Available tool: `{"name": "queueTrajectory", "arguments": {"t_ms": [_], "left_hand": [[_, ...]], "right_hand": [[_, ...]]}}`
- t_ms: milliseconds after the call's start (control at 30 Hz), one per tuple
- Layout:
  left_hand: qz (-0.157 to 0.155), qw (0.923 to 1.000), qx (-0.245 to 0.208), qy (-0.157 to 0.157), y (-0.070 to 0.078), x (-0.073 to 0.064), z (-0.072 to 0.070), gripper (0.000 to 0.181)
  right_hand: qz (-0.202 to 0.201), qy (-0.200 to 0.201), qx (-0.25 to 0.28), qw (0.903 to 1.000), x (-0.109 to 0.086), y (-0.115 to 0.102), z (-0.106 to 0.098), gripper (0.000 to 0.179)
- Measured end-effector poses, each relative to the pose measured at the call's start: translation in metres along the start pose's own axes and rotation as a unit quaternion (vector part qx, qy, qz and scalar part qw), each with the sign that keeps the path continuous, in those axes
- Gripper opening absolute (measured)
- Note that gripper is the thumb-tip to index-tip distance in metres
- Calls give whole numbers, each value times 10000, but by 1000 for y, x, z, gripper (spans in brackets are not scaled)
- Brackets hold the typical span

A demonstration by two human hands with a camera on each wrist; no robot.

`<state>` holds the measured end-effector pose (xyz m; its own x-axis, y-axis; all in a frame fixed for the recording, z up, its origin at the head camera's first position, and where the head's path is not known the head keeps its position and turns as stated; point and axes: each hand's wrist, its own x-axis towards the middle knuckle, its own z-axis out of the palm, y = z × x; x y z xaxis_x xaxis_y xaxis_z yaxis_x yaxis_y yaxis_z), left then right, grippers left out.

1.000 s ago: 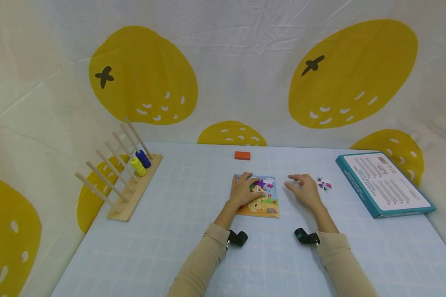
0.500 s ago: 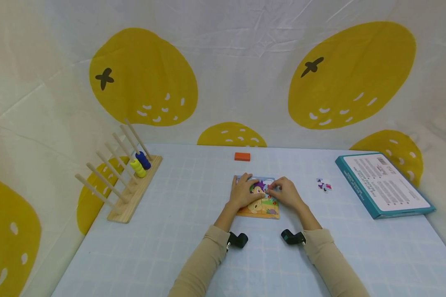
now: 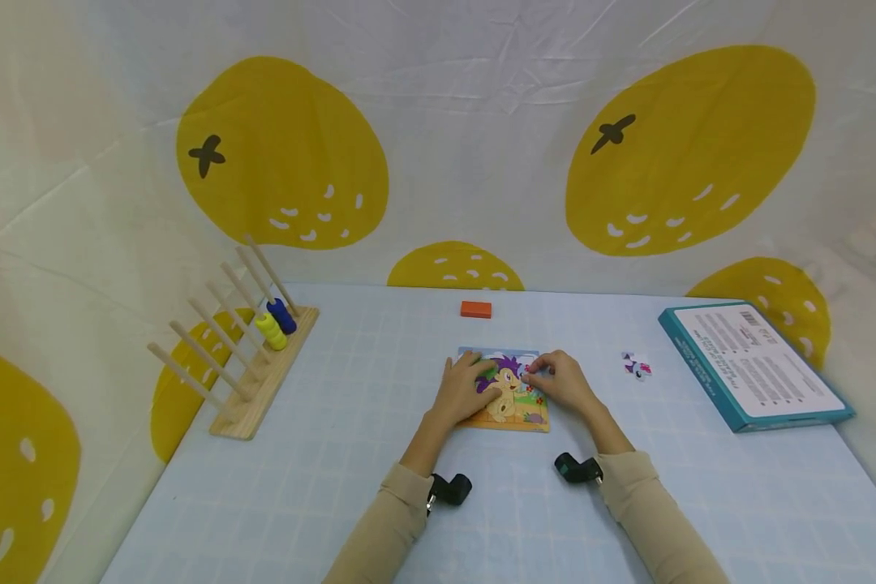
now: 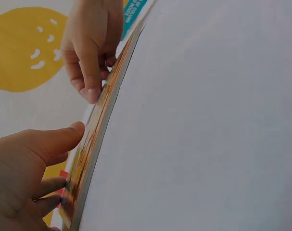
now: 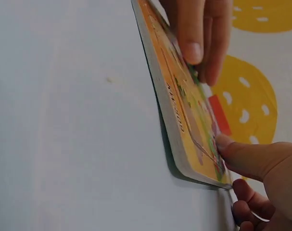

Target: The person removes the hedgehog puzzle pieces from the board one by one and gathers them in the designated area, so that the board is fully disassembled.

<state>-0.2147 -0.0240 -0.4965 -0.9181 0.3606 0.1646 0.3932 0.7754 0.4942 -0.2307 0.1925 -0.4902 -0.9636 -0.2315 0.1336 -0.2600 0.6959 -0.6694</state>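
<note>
Had left hand (image 3: 458, 391) loosely over left part of puzzle board (image 3: 508, 405), right hand (image 3: 565, 381) curled at its right edge; couldn't tell whether gripping.

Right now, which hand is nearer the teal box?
Right. The right hand is at the right side of the puzzle, left of the teal box; the left hand is at the puzzle's left side, farther away.
</note>
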Motion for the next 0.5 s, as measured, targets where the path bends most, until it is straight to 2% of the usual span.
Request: {"name": "queueTrajectory", "arguments": {"t_ms": [133,267,500], "left_hand": [[-95,9998,-83,-151,-3,-14,-5,49],[-126,9994,-59,-309,-1,-24,-9,50],[-12,9995,33,-314,2,-31,-8,55]], "right_hand": [[97,-111,-13,9999,0,-2,-3,21],[-2,-57,72,10000,4,-4,-3,25],[-430,242,445,9978,22,-12,10,29]]}}
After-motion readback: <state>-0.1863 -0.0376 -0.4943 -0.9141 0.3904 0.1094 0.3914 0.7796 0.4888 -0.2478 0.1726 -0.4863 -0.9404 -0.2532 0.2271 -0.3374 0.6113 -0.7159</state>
